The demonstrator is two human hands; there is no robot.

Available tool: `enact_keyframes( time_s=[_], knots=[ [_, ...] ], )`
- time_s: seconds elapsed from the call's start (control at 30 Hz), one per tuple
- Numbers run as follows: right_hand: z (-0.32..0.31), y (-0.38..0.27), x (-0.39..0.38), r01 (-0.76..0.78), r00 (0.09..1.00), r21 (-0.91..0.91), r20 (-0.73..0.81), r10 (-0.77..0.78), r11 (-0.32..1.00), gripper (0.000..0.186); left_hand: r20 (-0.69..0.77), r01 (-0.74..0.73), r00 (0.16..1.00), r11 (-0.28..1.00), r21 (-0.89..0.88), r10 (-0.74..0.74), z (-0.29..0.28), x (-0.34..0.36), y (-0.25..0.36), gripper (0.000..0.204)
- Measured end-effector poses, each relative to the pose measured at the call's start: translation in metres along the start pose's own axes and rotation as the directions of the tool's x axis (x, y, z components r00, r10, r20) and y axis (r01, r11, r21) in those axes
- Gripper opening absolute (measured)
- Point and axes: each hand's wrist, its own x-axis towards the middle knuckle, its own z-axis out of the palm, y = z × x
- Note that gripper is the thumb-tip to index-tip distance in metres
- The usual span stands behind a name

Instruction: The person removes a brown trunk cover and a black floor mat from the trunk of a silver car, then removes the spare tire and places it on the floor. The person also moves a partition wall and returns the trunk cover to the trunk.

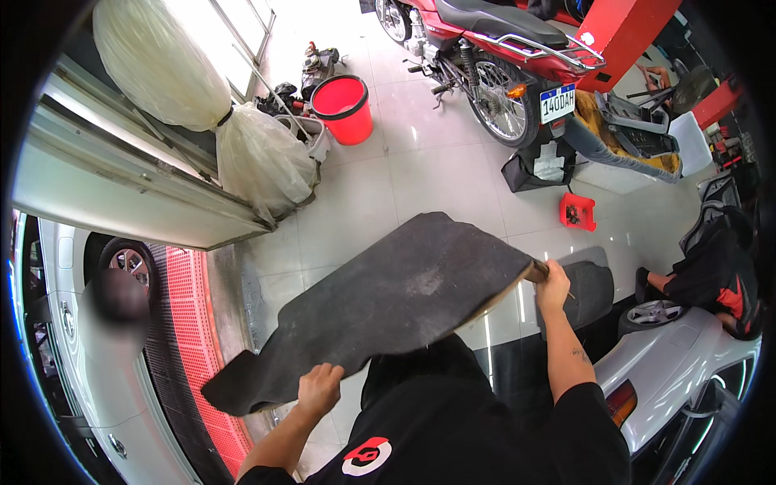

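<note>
A large dark grey carpet panel (404,279), irregular in outline, is held out in front of my body above the tiled floor. My left hand (319,390) is closed on its near edge, close to the narrower left end, which hangs toward the red grating. At the right end, my right hand (554,287) grips a corner where a thin tan edge shows. The panel tilts, its right end farther from me than its left. Beyond my right hand, a smaller dark grey mat (588,289) lies on the floor.
A red bucket (343,109) and a plastic-wrapped bundle (259,153) stand ahead left. A red motorcycle (493,48) is parked ahead, near a small red bin (577,212). Silver cars flank me; another person (719,267) crouches by the right one (671,356). Red grating (194,299) runs along the left.
</note>
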Motion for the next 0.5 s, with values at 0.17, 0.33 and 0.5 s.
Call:
enact_keyframes(
  time_s=[0.17, 0.33, 0.5],
  knots=[
    [0.012, 0.053, -0.043, -0.225, 0.973, -0.289, -0.116, 0.199, 0.931, 0.033, 0.21, -0.119, 0.969, 0.991, -0.068, 0.131, 0.017, 0.021, 0.019, 0.01],
    [0.021, -0.005, -0.083, -0.376, 0.263, 0.872, 0.424, 0.867, -0.313, 0.066, 0.446, 0.014, 0.891, 0.977, -0.213, 0.084, 0.031, 0.016, 0.054, 0.053],
    [-0.007, -0.061, -0.114, -0.512, 0.476, 0.673, 0.739, 0.476, -0.533, 0.064, 0.491, 0.034, 0.868, 0.978, -0.208, 0.074, 0.04, 0.01, 0.068, 0.057]
  ],
)
